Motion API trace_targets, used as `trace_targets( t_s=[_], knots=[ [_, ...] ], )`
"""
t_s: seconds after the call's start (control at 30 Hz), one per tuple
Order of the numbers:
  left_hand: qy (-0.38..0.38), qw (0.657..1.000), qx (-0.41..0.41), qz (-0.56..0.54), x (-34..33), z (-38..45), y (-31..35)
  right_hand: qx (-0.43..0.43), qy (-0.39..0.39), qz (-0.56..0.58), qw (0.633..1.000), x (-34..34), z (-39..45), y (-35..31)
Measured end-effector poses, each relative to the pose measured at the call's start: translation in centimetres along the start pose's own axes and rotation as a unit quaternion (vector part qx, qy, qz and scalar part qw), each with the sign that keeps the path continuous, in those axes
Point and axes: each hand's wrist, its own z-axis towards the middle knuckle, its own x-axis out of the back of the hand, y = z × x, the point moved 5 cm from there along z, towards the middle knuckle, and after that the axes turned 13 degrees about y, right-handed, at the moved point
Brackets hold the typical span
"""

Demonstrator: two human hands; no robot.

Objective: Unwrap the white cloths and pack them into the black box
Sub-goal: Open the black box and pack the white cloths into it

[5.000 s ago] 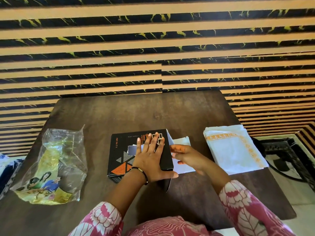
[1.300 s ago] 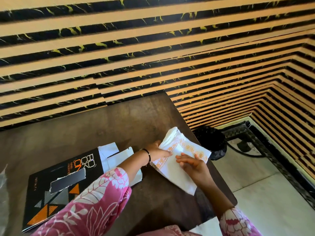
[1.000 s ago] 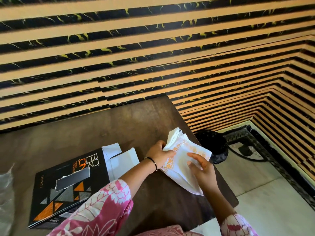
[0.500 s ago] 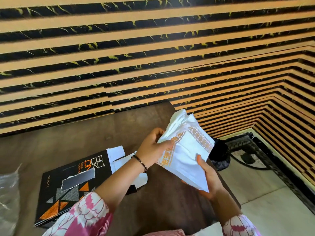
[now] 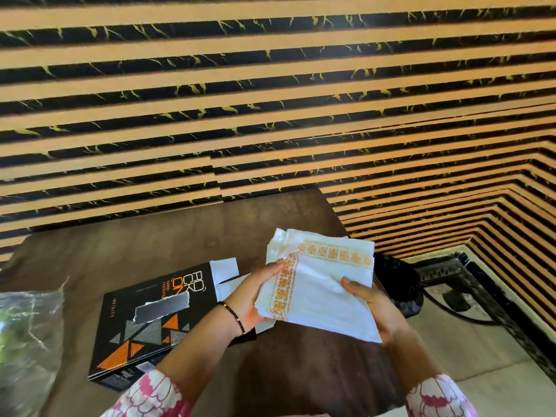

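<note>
A folded stack of white cloths [image 5: 322, 293] with orange embroidered borders is held up above the right part of the brown table [image 5: 150, 245]. My left hand [image 5: 255, 293] grips its left edge, thumb on top. On its right side, my right hand [image 5: 368, 308] holds it from below with the thumb pressed on the face. The black box [image 5: 150, 326], printed with orange and grey triangles, lies flat on the table to the left. Its white end flaps [image 5: 224, 270] stand open toward the cloths.
A crumpled clear plastic bag [image 5: 27, 341] lies at the table's left edge. A black round object [image 5: 397, 284] sits on the floor beyond the table's right edge, next to a dark patterned floor border [image 5: 469, 281]. The striped wall stands close behind.
Both hands have lifted the cloth stack off the table's right side and carried it leftward toward the box, turning it flatter. The box has stayed in place.
</note>
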Motion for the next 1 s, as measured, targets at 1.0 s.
trace_targets(
  t_s=[1.0],
  knots=[
    [0.201,0.898,-0.225,0.319,5.0,-1.9,2.8,0.039,0.033,-0.018,0.999,-2.2,2.8,1.1]
  ],
)
